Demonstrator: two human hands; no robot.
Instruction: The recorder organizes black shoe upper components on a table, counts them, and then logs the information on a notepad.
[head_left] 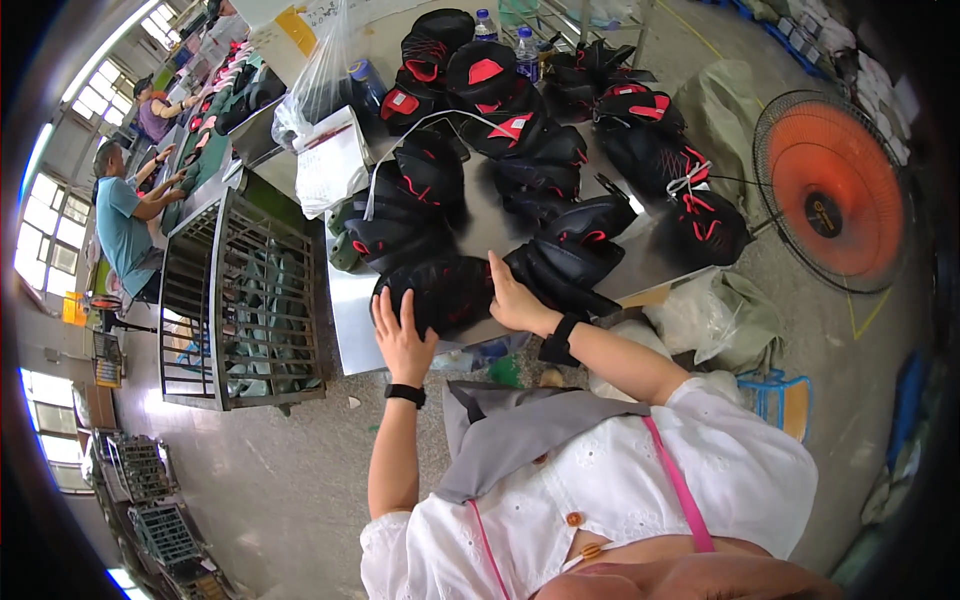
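A black shoe upper (445,290) lies on the near edge of the metal table (352,335), right in front of me. My left hand (404,348) rests on its left end, fingers spread and laid flat. At the upper's right end my right hand (515,302) is open, its fingers stretched out and the index pointing away from me. It is near a stack of black uppers (570,260) with red loops. Farther back stand more black uppers (430,175) with red trim, stacked in rows. A laced black shoe (705,225) lies to the right.
A paper pad (330,165) with a pen sits at the table's left, near a clear plastic bag (318,85). Two water bottles (527,55) stand behind. A metal cage cart (240,310) is at left, a large orange fan (830,190) at right. Two people (125,215) work at a far-left bench.
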